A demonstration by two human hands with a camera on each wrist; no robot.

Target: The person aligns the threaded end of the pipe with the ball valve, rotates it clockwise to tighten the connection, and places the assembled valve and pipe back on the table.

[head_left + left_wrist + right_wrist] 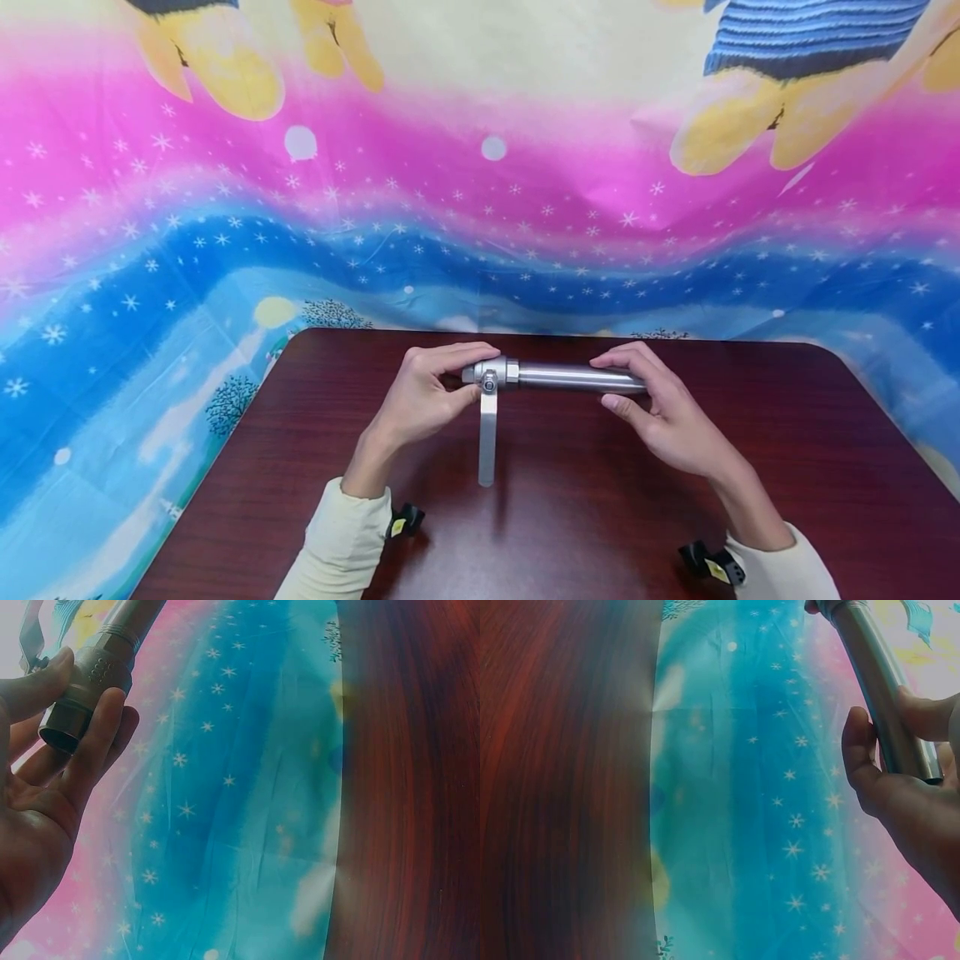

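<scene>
Valve and pipe are joined end to end in one straight line, held up over the far half of the table, roughly level and running from side to side. The ball valve (491, 372) is silvery metal, with a faceted outer end, raised marks too blurred to read and a dark round mouth, seen from the left wrist. Its flat, plain metal lever (487, 442) sticks out from a nut on the near side, toward the person. The steel pipe (562, 377) is smooth and bright, with a ribbed band beside the valve.

The left hand (423, 393) grips the valve's outer end, thumb on one side and curled fingers on the other, parted only by the valve's width. The right hand (675, 423) holds the pipe near its free end, thumb and bent fingers on opposite sides.

Beneath lies a glossy, dark red-brown wood-grain table (592, 517) with rounded far corners, catching light and soft shadows. Behind it hangs a creased printed cloth (450, 242) in cream, pink and blue, scattered with white snowflakes (161, 142) and yellow cartoon legs (232, 67). Pale cream sleeves (341, 533) cover the forearms, with small black devices (406, 522) at the wrists.
</scene>
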